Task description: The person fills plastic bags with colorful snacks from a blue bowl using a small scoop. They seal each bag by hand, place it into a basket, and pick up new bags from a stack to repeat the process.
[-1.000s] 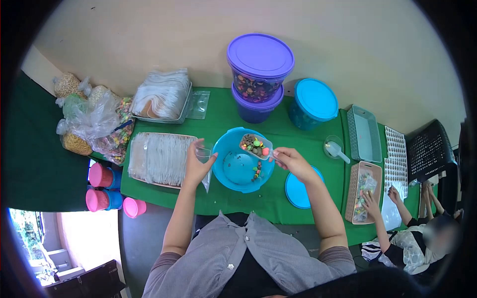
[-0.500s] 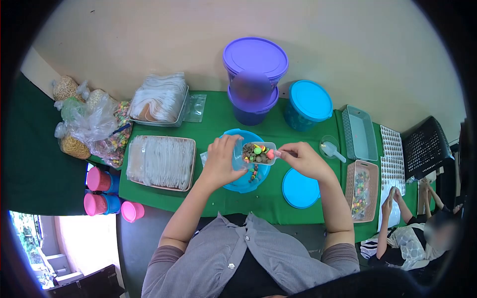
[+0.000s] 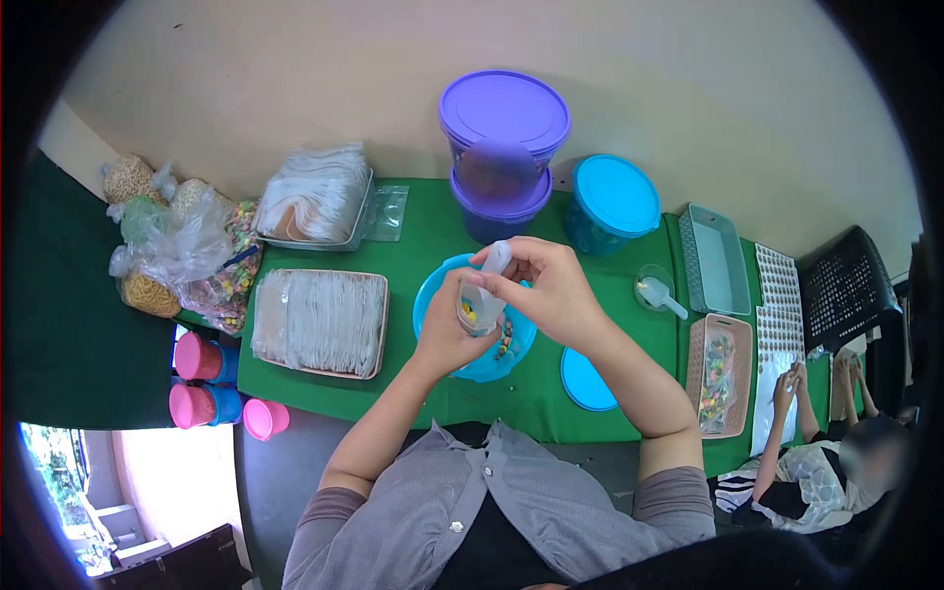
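My left hand (image 3: 447, 329) is wrapped round a clear plastic bag (image 3: 474, 317) with a few colourful pieces showing in it. My right hand (image 3: 551, 285) grips the pale handle of a scoop (image 3: 499, 258), which is tipped steeply with its front end down at the bag's mouth. Both hands are close together over a blue tub (image 3: 429, 291), where several coloured pieces show below my fingers. A round blue lid (image 3: 588, 380) lies flat to the right of the tub, under my right forearm.
Trays of clear bags (image 3: 320, 323) stand left, beside bulging snack bags (image 3: 187, 241). Purple tubs (image 3: 504, 103) and a lidded blue tub (image 3: 616, 197) stand behind. At right are a bowl with a scoop (image 3: 654, 288), baskets (image 3: 721, 374) and a co-worker (image 3: 806, 482).
The scoop, level and full of mixed pieces before, is now upended into the bag. My right hand has moved left and up, closer to my left hand.
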### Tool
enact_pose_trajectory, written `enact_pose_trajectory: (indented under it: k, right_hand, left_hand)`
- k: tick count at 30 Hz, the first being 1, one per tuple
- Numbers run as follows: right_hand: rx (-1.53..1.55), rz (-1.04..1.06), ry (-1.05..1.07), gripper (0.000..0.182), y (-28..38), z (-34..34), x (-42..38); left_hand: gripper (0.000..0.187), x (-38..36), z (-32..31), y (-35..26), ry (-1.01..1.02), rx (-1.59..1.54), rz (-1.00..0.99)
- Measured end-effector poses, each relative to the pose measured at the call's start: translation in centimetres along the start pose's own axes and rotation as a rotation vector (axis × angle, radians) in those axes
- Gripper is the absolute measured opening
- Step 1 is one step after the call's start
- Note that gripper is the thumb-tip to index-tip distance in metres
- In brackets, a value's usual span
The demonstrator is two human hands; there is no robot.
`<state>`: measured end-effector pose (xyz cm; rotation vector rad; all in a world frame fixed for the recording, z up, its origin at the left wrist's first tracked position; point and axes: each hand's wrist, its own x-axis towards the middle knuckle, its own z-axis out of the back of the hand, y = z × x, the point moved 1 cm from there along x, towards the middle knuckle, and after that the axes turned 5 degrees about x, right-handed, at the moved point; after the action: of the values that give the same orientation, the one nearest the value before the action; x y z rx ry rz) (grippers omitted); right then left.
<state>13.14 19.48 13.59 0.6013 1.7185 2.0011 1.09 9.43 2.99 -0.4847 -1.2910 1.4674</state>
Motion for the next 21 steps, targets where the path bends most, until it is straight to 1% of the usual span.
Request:
enact_pose_trajectory:
  k: [1, 2, 4, 5, 6, 8, 9, 11, 12, 14, 16, 18, 19, 20, 21]
  right_hand:
    - [-0.017, 0.081, -0.024, 0.020, -0.2, -0.2, -0.1]
    - [-0.015, 0.080, -0.017, 0.020, -0.7, -0.3, -0.1]
    - [0.080, 0.345, -0.220, 0.018, -1.3, -0.1, -0.4]
    - [0.279, 0.279, -0.281, 0.015, -0.4, 0.0, -0.9]
    - [0.278, 0.277, -0.278, 0.015, 0.0, 0.4, -0.9]
    - [0.313, 0.324, -0.399, 0.013, 0.2, 1.7, -1.0]
    - [0.315, 0.321, -0.395, 0.013, -0.3, 2.1, -0.8]
    - [0.256, 0.200, -0.351, 0.014, -2.5, 2.7, -0.2]
    - [0.259, 0.198, -0.348, 0.014, -3.7, 2.8, -0.1]
    - [0.191, 0.023, -0.264, 0.015, -6.4, 2.6, 0.3]
    - [0.184, 0.024, -0.255, 0.015, -8.5, 2.3, 0.4]
    - [0.123, -0.029, -0.224, 0.015, -9.9, 2.0, 0.4]
    - [0.078, -0.055, -0.217, 0.015, -10.8, 1.8, 0.3]
    - [0.077, -0.055, -0.216, 0.015, -10.6, 1.7, 0.1]
    - [-0.069, -0.091, -0.120, 0.016, -10.4, 1.6, -0.1]
  left_hand:
    - [0.060, 0.0, 0.3, 0.0, -0.025, 0.050, 0.009]
    - [0.059, 0.1, 0.6, 0.1, -0.048, 0.099, 0.018]
    - [0.056, 0.2, 1.3, 0.7, -0.062, 0.127, 0.007]
    - [0.053, 0.2, 1.7, 1.1, -0.074, 0.153, -0.010]
    - [0.053, 0.2, 2.1, 1.9, -0.076, 0.152, -0.008]
    - [0.045, 0.2, 3.3, 3.7, -0.168, -0.075, 0.080]
    - [0.045, 0.4, 4.2, 3.9, -0.171, -0.074, 0.084]
    - [0.038, 0.7, 6.1, 4.5, -0.188, -0.329, 0.350]
    - [0.038, 0.7, 6.9, 5.9, -0.190, -0.327, 0.352]
    - [0.038, 0.5, 7.6, 9.4, -0.257, -0.842, 0.302]
    - [0.040, 0.5, 7.4, 9.7, -0.286, -0.819, 0.284]
    - [0.041, 0.4, 6.9, 9.7, -0.335, -0.988, 0.302]
    - [0.041, 0.2, 6.8, 9.6, -0.336, -0.989, 0.303]
    - [0.047, 0.0, 6.6, 9.5, -0.312, -1.110, 0.301]
    - [0.052, -0.1, 6.5, 9.3, -0.284, -1.232, 0.298]
